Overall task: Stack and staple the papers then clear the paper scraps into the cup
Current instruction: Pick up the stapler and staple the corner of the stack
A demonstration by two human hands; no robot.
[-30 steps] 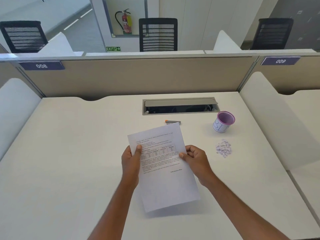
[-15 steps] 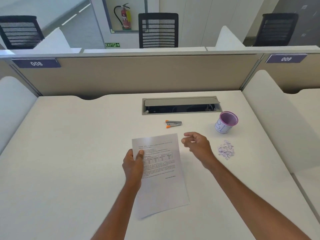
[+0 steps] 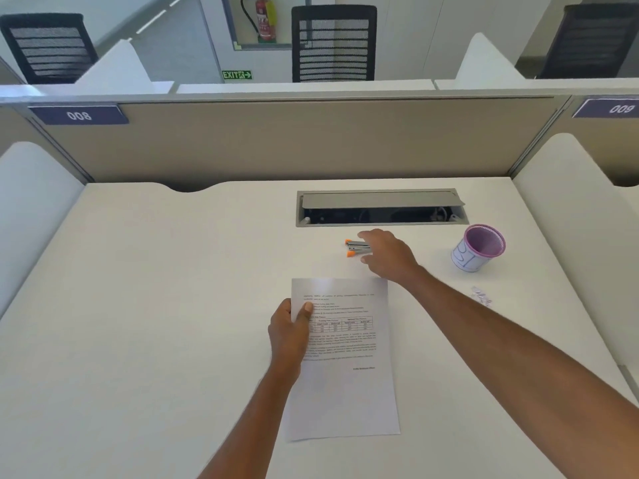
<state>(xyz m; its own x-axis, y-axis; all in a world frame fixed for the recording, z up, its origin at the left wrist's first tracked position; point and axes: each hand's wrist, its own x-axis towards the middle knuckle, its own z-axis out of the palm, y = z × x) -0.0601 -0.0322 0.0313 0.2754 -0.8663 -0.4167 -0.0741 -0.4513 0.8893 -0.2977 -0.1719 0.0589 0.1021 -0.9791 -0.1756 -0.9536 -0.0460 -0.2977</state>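
A stack of printed white papers [image 3: 349,368] lies on the desk in front of me. My left hand [image 3: 292,331] pinches its upper left edge, thumb on top. Beyond the papers lies a small silver stapler [image 3: 356,247] with orange ends. My right hand [image 3: 387,254] is stretched over the stapler's right end, fingers spread around it; whether it grips the stapler is unclear. A purple-rimmed cup [image 3: 479,248] stands upright at the right. A small pile of paper scraps [image 3: 481,295] lies near it, partly hidden behind my right forearm.
An open cable tray [image 3: 380,210] is sunk into the white desk [image 3: 155,305] behind the stapler. A beige partition [image 3: 276,143] closes the far edge, and white side dividers [image 3: 567,236] stand at left and right.
My right hand let go of the papers and reached forward to the stapler. The left hand kept its hold and lowered the papers onto the desk.
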